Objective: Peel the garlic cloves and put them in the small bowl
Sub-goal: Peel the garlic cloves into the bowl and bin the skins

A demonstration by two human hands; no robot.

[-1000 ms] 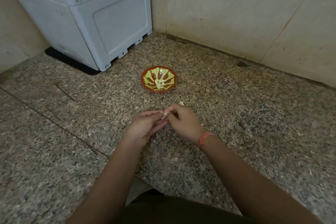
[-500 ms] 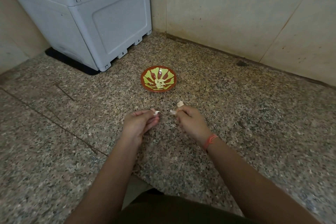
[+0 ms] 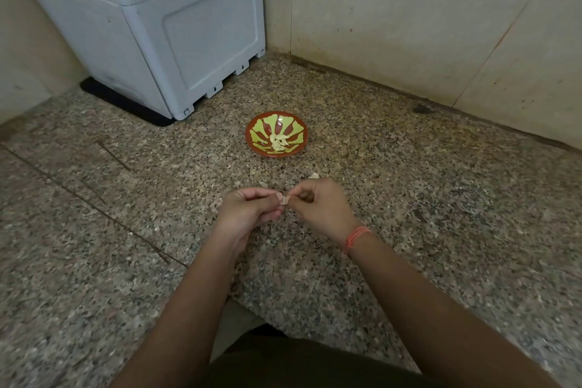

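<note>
At frame centre, left hand point(image 3: 248, 209) and right hand point(image 3: 319, 208) pinch one small pale garlic clove point(image 3: 285, 199); a slipping grip could drop it on the speckled granite floor point(image 3: 126, 230), short of the red-and-green small bowl point(image 3: 248, 139) above.

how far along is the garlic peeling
Done: several peeled cloves lie in the small bowl. In hand: the left hand and right hand pinch one garlic clove between them. Left: finish peeling it and drop it in; pale bits on the floor could be skins or cloves.
</note>
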